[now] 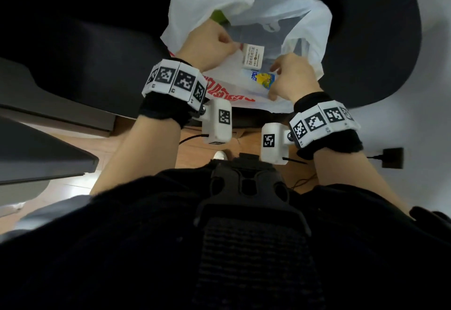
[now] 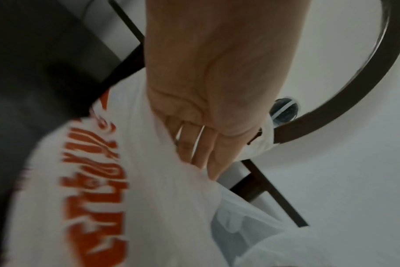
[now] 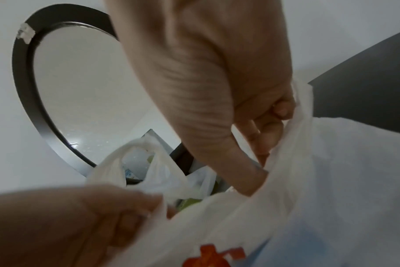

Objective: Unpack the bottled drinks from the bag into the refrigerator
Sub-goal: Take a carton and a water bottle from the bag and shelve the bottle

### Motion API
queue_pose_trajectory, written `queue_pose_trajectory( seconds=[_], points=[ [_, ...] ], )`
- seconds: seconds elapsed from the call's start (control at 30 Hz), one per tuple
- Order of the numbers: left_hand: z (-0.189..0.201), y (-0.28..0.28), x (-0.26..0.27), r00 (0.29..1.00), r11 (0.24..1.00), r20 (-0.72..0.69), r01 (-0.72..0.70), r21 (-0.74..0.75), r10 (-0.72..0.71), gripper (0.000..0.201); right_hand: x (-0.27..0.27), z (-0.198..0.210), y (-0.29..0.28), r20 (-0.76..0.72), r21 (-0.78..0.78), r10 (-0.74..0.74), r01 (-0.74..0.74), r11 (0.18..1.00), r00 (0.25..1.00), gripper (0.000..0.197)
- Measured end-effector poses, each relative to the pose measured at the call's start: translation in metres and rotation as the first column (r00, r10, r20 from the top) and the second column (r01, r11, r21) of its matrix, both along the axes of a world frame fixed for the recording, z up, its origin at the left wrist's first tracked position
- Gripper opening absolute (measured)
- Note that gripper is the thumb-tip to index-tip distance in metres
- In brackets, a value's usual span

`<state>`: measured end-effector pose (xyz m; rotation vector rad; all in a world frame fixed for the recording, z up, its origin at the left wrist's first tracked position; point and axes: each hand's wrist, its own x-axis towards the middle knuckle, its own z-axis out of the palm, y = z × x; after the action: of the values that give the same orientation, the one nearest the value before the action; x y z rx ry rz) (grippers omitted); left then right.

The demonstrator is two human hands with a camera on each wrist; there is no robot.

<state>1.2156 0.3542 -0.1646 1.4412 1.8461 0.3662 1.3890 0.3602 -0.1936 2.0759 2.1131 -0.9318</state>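
A white plastic bag [image 1: 246,7] with red print stands open on a round dark table [image 1: 380,41]. My left hand [image 1: 212,41] grips the bag's left rim, its fingers curled round the plastic [image 2: 194,148]. My right hand [image 1: 290,77] pinches the near right rim [image 3: 263,130], and the two hands hold the mouth apart. Inside lie a white-labelled drink [image 1: 253,57] and a bottle with a blue and yellow label [image 1: 263,80]. Something green [image 1: 218,16] shows deeper in, mostly hidden by plastic. In the right wrist view my left hand [image 3: 103,216] holds the plastic beside a bag handle [image 3: 137,150].
Dark grey panels [image 1: 48,124] stand at the left, close to my left arm. Below the table is wooden floor [image 1: 190,148], with a black power adapter [image 1: 393,158] and its cable at the right. The table's black rim [image 3: 32,90] curves behind the bag.
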Motion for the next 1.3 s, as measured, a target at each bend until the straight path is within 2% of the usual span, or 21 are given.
queue_pose_trajectory(
  seconds=[0.07,0.13,0.2,0.3,0.37,0.47,0.63,0.73,0.83,0.9,1.0,1.1,1.2,1.23,1.3],
  points=[
    [-0.012,-0.007,-0.012,0.992,0.996,-0.122,-0.004,-0.093,-0.007,0.023,-0.002,0.002,0.002,-0.017,-0.001,0.023,-0.023,1.000,1.000,0.053],
    [-0.022,-0.015,-0.026,0.979,0.988,-0.198,-0.072,-0.135,0.045,0.026,-0.007,0.005,0.004,-0.117,0.011,0.021,-0.020,1.000,0.993,0.051],
    [-0.027,-0.022,-0.033,0.974,0.979,-0.209,-0.126,-0.161,0.091,0.032,-0.019,0.008,0.004,-0.282,-0.008,-0.006,0.004,1.000,0.959,0.050],
    [-0.033,-0.026,-0.032,0.978,0.974,-0.183,-0.137,-0.182,0.103,0.048,-0.036,0.010,0.001,-0.479,-0.027,-0.041,0.032,0.999,0.877,0.035],
    [-0.036,-0.029,-0.031,0.981,0.969,-0.170,-0.130,-0.209,0.095,0.049,-0.039,0.005,0.000,-0.450,0.001,-0.008,0.009,1.000,0.893,0.026],
    [-0.043,-0.032,-0.035,0.983,0.962,-0.176,-0.101,-0.253,0.057,0.049,-0.033,-0.004,0.002,-0.308,0.017,0.053,-0.050,0.999,0.950,0.025],
    [-0.039,-0.031,-0.035,0.961,0.954,-0.276,-0.060,-0.292,-0.024,0.042,-0.031,-0.005,0.006,-0.155,-0.100,0.115,-0.132,0.986,0.981,0.053],
    [-0.022,-0.020,-0.034,0.947,0.955,-0.313,-0.023,-0.295,-0.074,0.032,-0.033,-0.010,0.004,-0.074,-0.173,0.159,-0.170,0.970,0.984,0.070],
    [-0.013,-0.014,-0.039,0.945,0.946,-0.305,0.016,-0.323,-0.120,0.031,-0.036,-0.012,0.001,-0.058,-0.176,0.177,-0.185,0.967,0.982,0.067],
    [-0.020,-0.018,-0.039,0.943,0.953,-0.313,0.016,-0.302,-0.115,0.035,-0.037,-0.012,0.000,-0.041,-0.177,0.203,-0.207,0.962,0.978,0.064],
    [-0.040,-0.032,-0.032,0.931,0.934,-0.327,0.035,-0.354,-0.160,0.038,-0.036,-0.014,-0.003,-0.001,-0.176,0.240,-0.236,0.956,0.971,0.066],
    [-0.043,-0.038,-0.032,0.938,0.950,-0.316,0.035,-0.311,-0.139,0.035,-0.035,-0.015,-0.008,0.039,-0.173,0.299,-0.288,0.942,0.954,0.069],
    [-0.022,-0.035,-0.038,0.948,0.973,-0.277,0.102,-0.205,-0.157,0.021,-0.033,-0.005,-0.005,-0.030,-0.238,0.335,-0.332,0.913,0.942,0.080],
    [-0.011,-0.033,-0.039,0.953,0.982,-0.258,0.123,-0.145,-0.158,0.017,-0.032,0.001,-0.002,-0.110,-0.270,0.327,-0.345,0.899,0.939,0.084],
    [0.009,-0.028,-0.034,0.960,0.989,-0.237,0.150,0.002,-0.146,0.023,-0.030,0.018,0.006,-0.305,-0.299,0.264,-0.356,0.886,0.915,0.091]
  ],
)
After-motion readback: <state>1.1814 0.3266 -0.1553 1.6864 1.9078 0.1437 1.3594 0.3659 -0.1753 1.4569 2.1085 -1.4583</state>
